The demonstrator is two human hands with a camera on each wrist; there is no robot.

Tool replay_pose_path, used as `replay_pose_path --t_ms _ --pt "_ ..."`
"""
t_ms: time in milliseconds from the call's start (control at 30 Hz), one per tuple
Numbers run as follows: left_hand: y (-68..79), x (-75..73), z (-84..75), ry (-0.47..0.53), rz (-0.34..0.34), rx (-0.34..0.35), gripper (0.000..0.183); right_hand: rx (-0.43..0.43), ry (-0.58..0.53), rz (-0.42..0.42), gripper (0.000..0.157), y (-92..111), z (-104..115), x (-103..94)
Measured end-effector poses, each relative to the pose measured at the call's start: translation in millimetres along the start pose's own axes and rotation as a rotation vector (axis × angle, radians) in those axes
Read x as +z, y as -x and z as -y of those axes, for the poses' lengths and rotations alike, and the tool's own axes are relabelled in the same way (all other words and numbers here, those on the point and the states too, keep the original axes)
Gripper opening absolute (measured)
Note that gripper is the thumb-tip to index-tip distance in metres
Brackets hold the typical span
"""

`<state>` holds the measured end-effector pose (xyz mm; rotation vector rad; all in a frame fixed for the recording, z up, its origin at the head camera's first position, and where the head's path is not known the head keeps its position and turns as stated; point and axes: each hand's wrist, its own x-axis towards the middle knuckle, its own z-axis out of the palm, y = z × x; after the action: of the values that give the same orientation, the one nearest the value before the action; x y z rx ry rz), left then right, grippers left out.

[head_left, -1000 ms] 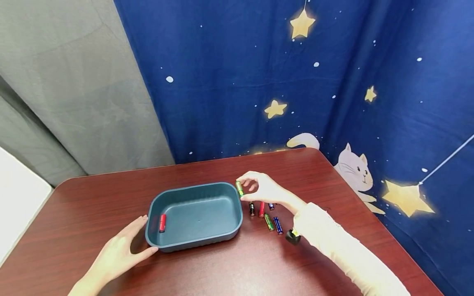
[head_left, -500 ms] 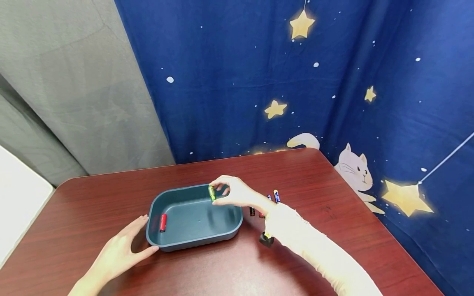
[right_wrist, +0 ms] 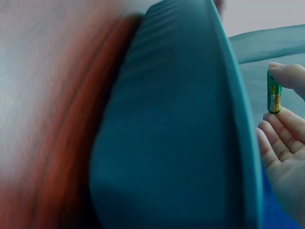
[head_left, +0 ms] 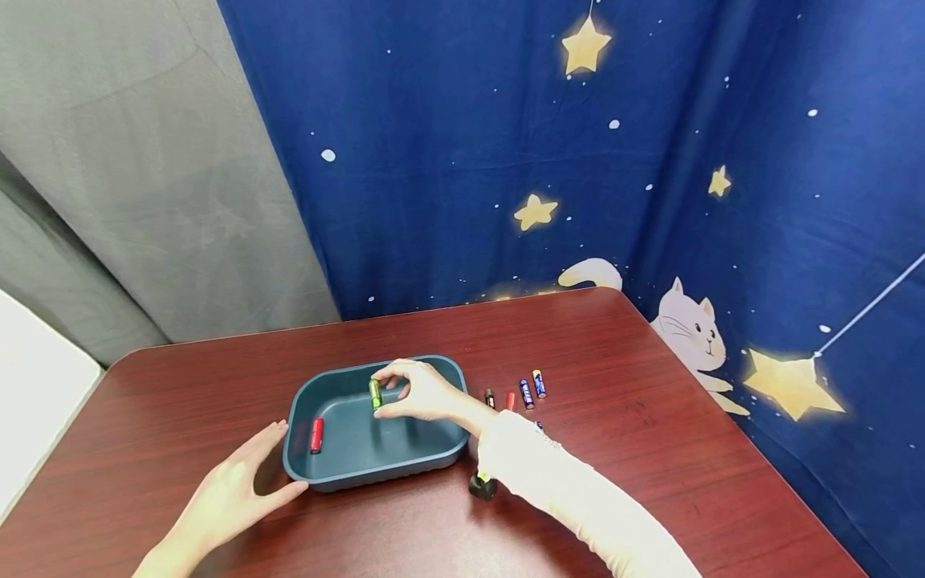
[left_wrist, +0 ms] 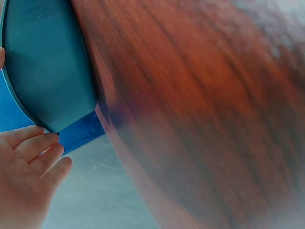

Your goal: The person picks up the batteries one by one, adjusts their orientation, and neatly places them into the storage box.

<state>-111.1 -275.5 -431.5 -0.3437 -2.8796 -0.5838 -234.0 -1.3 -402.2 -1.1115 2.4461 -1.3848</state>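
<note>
Right hand [head_left: 422, 393] pinches a green battery [head_left: 376, 394] over the blue-grey tray [head_left: 390, 453]; left hand [head_left: 231, 490] touches the tray's rim, a red battery [head_left: 317, 435] lying inside, right of that hand; and out beyond the right hand, blue batteries [head_left: 527, 393] rest on the reddish table [head_left: 621, 401]!

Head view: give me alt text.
The right hand pinches a green cylindrical battery over a teal rounded rectangular tray holding one red cylindrical battery. The left hand touches the tray's left end; blue, black and red batteries lie to its right on a reddish-brown table.
</note>
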Motion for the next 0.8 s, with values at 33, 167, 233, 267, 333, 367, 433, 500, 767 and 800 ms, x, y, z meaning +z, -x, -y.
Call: replay_pose_path --t_ms 33,167,233,267,333,367,433,500,767,800 --pt "-0.1 0.4 0.1 -0.001 0.000 0.002 0.085 0.007 0.008 0.002 0.046 0 0 2.5" --pt "-0.8 1.3 0.7 -0.002 0.009 0.003 0.085 0.044 0.020 0.009 0.046 -2 1 12.5" --pt "-1.0 1.3 0.6 -0.001 0.016 -0.001 0.086 0.063 0.016 0.011 0.046 -3 1 18.1" --pt "-1.2 1.1 0.6 0.000 0.020 -0.003 0.086 0.064 0.024 0.010 0.046 -4 0 21.1" --pt "-1.4 1.1 0.5 0.001 0.022 -0.005 0.086 0.065 0.045 0.011 0.046 -6 0 26.6" --pt "-1.5 1.2 0.4 0.002 0.022 -0.005 0.086 0.065 0.058 0.013 0.046 -7 1 29.2" --pt "-1.6 1.1 0.1 0.002 0.022 -0.005 0.086 0.071 0.082 0.018 0.046 -8 2 34.4" --pt "-1.6 0.7 -0.4 0.004 0.025 -0.007 0.086 0.088 0.103 0.022 0.046 -10 4 38.8" --pt "-1.8 -1.7 -0.9 0.016 0.037 -0.017 0.086 0.240 0.091 -0.014 0.045 -22 12 56.7" --pt "-1.7 -1.7 -0.8 0.015 0.039 -0.017 0.086 0.263 0.080 -0.022 0.045 -23 13 59.0"
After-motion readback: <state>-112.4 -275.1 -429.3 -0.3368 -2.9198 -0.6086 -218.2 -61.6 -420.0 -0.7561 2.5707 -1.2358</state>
